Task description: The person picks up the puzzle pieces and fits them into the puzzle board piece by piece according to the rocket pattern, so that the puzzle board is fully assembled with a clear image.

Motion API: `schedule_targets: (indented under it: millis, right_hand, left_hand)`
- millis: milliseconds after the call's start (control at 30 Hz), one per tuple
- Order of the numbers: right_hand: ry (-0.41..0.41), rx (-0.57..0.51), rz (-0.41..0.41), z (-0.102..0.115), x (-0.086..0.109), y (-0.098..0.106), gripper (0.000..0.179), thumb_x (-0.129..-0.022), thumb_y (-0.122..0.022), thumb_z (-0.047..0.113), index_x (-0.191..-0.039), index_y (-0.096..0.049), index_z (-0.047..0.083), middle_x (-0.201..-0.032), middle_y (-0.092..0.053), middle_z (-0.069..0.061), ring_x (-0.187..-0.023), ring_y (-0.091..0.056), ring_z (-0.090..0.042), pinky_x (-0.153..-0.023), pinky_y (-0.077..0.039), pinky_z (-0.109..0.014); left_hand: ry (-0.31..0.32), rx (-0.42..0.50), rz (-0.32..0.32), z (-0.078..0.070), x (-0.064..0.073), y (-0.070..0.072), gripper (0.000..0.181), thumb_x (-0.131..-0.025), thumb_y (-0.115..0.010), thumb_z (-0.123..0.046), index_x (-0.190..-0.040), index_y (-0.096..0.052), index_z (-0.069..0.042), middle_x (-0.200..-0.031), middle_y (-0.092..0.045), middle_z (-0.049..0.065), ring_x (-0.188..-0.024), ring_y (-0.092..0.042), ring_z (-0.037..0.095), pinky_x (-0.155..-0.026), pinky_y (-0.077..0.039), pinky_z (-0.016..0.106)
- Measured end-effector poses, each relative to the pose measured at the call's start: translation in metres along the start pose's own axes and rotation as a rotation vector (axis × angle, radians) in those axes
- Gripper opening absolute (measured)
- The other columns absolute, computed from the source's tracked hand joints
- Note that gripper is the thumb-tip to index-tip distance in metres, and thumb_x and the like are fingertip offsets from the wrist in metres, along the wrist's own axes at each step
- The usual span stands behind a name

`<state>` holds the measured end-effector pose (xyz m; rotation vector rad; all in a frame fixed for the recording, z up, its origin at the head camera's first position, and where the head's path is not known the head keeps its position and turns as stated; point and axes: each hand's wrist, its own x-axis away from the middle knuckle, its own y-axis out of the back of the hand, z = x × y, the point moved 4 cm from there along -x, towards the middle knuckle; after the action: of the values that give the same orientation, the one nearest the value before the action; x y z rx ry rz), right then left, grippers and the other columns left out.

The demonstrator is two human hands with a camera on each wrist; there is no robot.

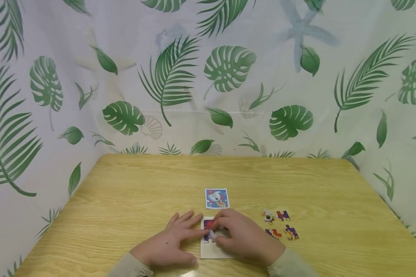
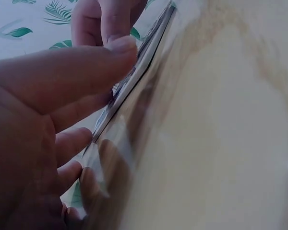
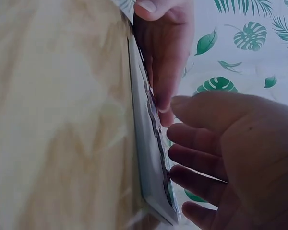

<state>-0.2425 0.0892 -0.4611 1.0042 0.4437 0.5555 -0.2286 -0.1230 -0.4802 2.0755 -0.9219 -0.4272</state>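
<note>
A small white puzzle board (image 1: 209, 252) lies flat on the table, with dark blue and red puzzle pieces fitted in its upper left part. My right hand (image 1: 242, 235) is over the board and pinches a pale puzzle piece (image 1: 212, 234) between thumb and fingers. Much of the board's right side is hidden beneath that hand. My left hand (image 1: 175, 243) rests palm down at the board's left edge, fingers spread, its index fingertip touching near the pinched piece. In the right wrist view, the board's thin edge (image 3: 146, 167) shows beside the right fingers.
A square picture card (image 1: 217, 198) with a white dog lies just behind the board. Several loose puzzle pieces (image 1: 292, 232) are spread to the right of my right hand. The wooden table (image 1: 142, 181) meets a leaf-patterned curtain (image 1: 180, 130) at the back and sides.
</note>
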Motion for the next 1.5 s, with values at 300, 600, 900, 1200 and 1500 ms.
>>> schedule_targets:
  millis: [300, 600, 900, 1200, 1500]
  right_hand:
    - [0.056, -0.005, 0.079, -0.006, 0.017, 0.005, 0.038, -0.095, -0.068, 0.031, -0.132, -0.069, 0.026, -0.136, -0.055, 0.007, -0.127, -0.05, -0.017, -0.108, -0.042, -0.047]
    - [0.131, 0.026, 0.08, -0.006, 0.019, 0.005, 0.042, -0.096, -0.067, 0.028, -0.138, -0.065, 0.026, -0.14, -0.053, 0.003, -0.129, -0.049, -0.018, -0.108, -0.042, -0.046]
    - [0.118, 0.072, 0.082, -0.004, 0.017, 0.006, 0.038, -0.098, -0.065, 0.03, -0.136, -0.067, 0.026, -0.14, -0.054, 0.004, -0.129, -0.05, -0.018, -0.108, -0.042, -0.047]
    - [0.117, 0.088, 0.085, -0.005, 0.017, 0.004, 0.043, -0.098, -0.064, 0.032, -0.139, -0.065, 0.022, -0.146, -0.052, 0.003, -0.134, -0.048, -0.02, -0.11, -0.04, -0.047]
    - [0.067, 0.082, 0.129, -0.008, 0.017, 0.002, 0.048, -0.098, -0.063, 0.038, -0.145, -0.058, 0.028, -0.157, -0.041, 0.0, -0.146, -0.034, -0.025, -0.115, -0.032, -0.053]
  left_hand:
    - [0.022, -0.018, 0.029, -0.001, -0.002, -0.002, 0.072, -0.087, -0.069, -0.052, -0.153, -0.044, -0.039, -0.167, -0.021, 0.0, -0.155, -0.004, 0.029, -0.118, 0.001, 0.065]
    - [0.032, -0.027, 0.006, -0.001, -0.002, -0.002, 0.073, -0.089, -0.066, -0.059, -0.155, -0.043, -0.035, -0.167, -0.021, -0.001, -0.155, -0.005, 0.03, -0.118, 0.002, 0.064]
    - [0.027, -0.04, -0.006, -0.001, -0.002, -0.003, 0.074, -0.09, -0.066, -0.059, -0.155, -0.044, -0.031, -0.167, -0.02, 0.0, -0.155, -0.005, 0.029, -0.118, 0.002, 0.063]
    - [0.029, -0.054, -0.007, -0.004, -0.002, -0.003, 0.082, -0.088, -0.069, -0.056, -0.158, -0.037, -0.028, -0.167, -0.02, 0.002, -0.155, -0.006, 0.03, -0.118, 0.001, 0.064]
    - [0.036, -0.074, -0.007, -0.006, -0.003, -0.003, 0.077, -0.088, -0.07, -0.054, -0.156, -0.042, -0.031, -0.168, -0.02, 0.003, -0.154, -0.006, 0.031, -0.117, 0.0, 0.065]
